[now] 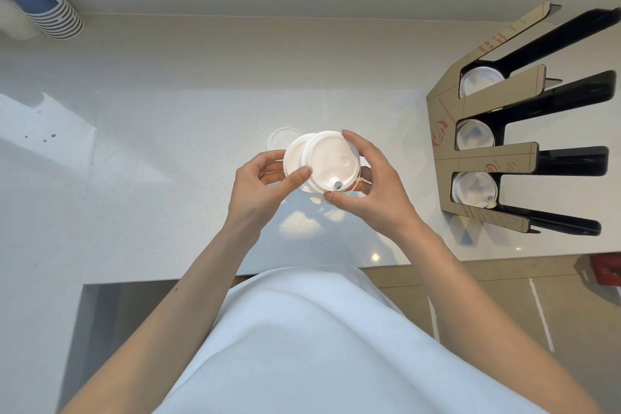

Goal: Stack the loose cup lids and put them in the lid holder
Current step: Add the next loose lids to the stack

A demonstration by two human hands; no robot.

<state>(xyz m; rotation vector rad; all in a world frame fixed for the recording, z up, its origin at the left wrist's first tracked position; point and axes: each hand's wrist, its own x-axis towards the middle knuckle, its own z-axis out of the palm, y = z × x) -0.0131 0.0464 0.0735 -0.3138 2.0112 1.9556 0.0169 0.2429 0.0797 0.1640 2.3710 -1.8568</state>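
Above the table (pixel 168 131), my left hand (pixel 265 185) and right hand (pixel 373 185) pinch two white cup lids (pixel 322 161), half offset. Forcing them crooked could pop one loose.

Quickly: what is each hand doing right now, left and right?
Left hand: closed on the white cup lids, thumb on top.
Right hand: closed on the same lids, fingers around the rim.

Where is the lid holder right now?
The lid holder stands at the right side of the head view, on the white counter, to the right of both hands and the lids they hold.
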